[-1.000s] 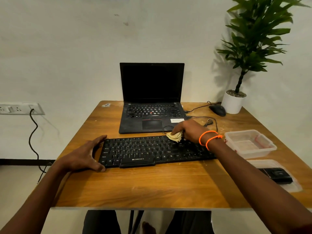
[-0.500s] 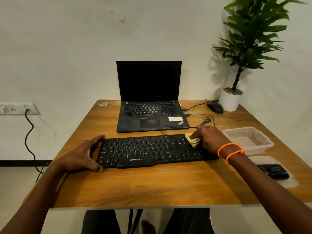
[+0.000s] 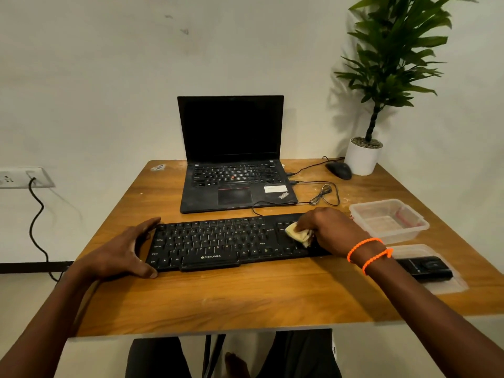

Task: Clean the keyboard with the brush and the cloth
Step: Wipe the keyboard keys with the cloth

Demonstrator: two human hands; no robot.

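Since a second ago the cloth (image 3: 297,234) has been carried by the right hand (image 3: 328,230) from the middle of the keyboard (image 3: 218,242) to its right end, where it is now pressed on the keys, the fingers curled and clamped on the wad. At the keyboard's left end the left hand (image 3: 124,253) is braced against the edge, fingers spread apart, thumb along the front. The wiping step is judged to be in hand. No brush can be made out beside the keyboard. Next, the last keys at the right end would need to be wiped with light pressure while the keyboard is held steady.
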